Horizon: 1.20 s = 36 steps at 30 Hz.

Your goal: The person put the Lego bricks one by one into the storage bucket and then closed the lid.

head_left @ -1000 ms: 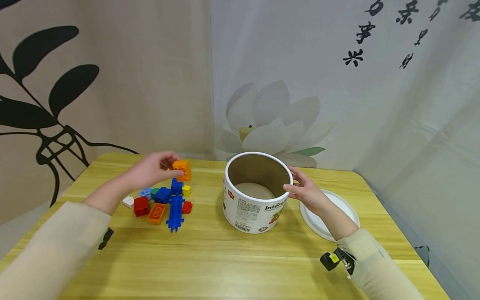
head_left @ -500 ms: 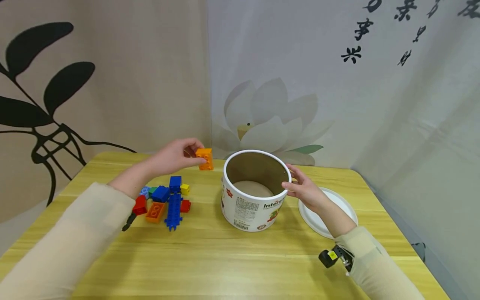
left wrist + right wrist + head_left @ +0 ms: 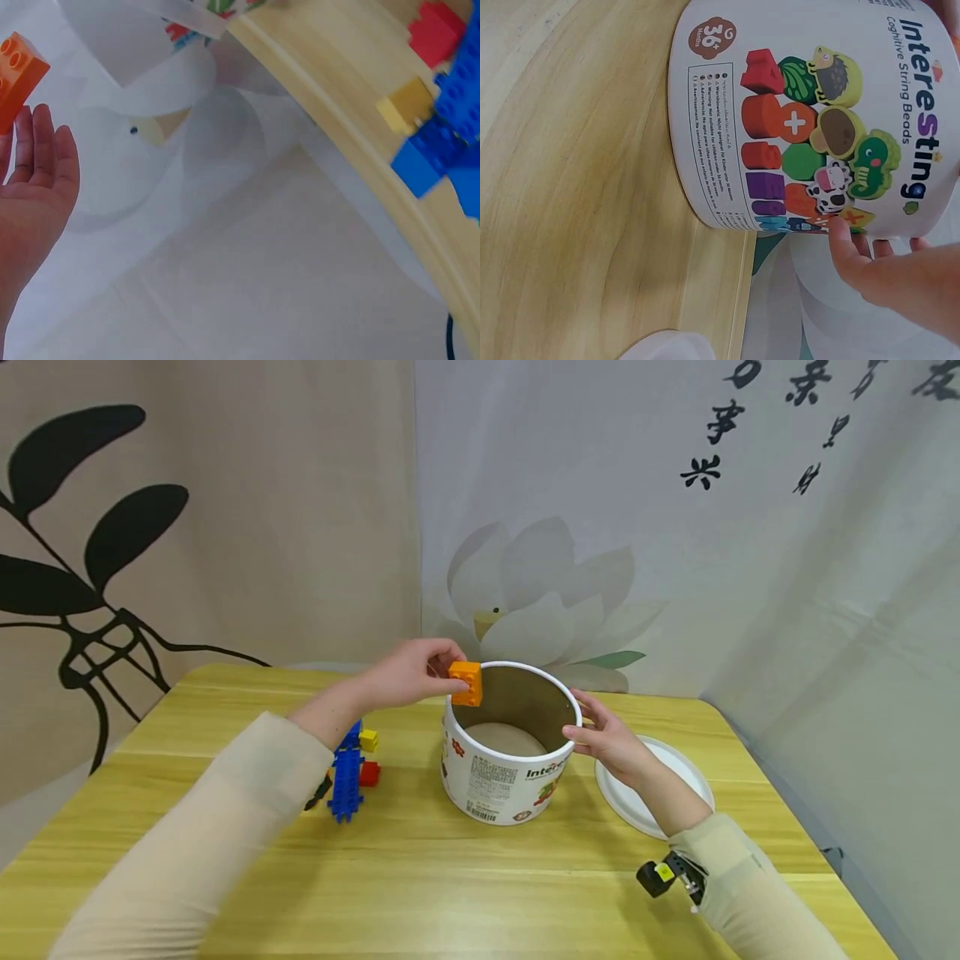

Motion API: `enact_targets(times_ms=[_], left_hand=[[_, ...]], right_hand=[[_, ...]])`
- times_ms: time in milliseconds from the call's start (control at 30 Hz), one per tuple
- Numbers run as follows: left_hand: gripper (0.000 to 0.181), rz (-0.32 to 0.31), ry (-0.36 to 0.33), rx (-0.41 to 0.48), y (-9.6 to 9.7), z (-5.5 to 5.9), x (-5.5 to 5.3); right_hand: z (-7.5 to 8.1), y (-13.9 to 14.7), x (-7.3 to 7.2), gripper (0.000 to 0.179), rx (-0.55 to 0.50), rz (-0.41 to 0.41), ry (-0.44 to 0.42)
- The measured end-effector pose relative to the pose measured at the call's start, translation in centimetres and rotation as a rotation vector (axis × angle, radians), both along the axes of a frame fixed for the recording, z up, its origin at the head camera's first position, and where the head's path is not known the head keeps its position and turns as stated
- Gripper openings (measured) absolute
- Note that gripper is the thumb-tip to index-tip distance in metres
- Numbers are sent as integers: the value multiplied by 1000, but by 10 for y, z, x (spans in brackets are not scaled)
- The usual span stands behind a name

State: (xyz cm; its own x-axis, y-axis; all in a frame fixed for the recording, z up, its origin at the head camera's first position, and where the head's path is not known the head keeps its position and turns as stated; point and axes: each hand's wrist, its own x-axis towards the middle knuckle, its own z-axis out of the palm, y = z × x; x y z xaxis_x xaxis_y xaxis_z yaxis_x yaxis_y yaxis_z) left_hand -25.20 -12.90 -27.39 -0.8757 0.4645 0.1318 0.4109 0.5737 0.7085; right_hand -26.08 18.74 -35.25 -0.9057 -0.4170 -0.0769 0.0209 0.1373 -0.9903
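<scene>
My left hand (image 3: 408, 675) pinches an orange building block (image 3: 466, 683) between thumb and fingers, at the left rim of a round white tub (image 3: 495, 787). The tub stands upright and uncovered on the table; its visible floor is bare. In the left wrist view the studded orange block (image 3: 16, 79) is partly cut off by the edge. My right hand (image 3: 611, 745) grips the tub's right side near the rim. The right wrist view shows that thumb against the printed wall of the tub (image 3: 720, 142); the other fingertips are partly hidden behind it.
A white round lid (image 3: 637, 797) lies right of the tub, partly under my right forearm. Left of the tub lie a long blue block piece (image 3: 347, 783), a red block (image 3: 370, 773) and a yellow block (image 3: 368, 741). My left sleeve hides other blocks. A curtain hangs behind the table.
My left hand has carried the orange block rightward from above the blocks to the tub's rim. Its sleeve now covers much of the pile. The right hand and tub stay put.
</scene>
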Motion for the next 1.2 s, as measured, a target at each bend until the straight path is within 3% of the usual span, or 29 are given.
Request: enact_targets(times_ms=[367, 567, 733, 967, 1200], left_hand=[[26, -65, 13, -10, 25, -14, -8], [26, -57, -9, -24, 31, -21, -10], [35, -61, 21, -15, 33, -24, -10], [35, 40, 73, 29, 1, -25, -9], [39, 185, -7, 21, -63, -35, 0]], right_hand=[[1, -3, 2, 75, -3, -16, 4], [-1, -8, 2, 74, 3, -8, 6], [-1, -6, 3, 73, 4, -25, 3], [-2, -4, 3, 73, 5, -9, 12], [-2, -2, 3, 74, 6, -4, 9]])
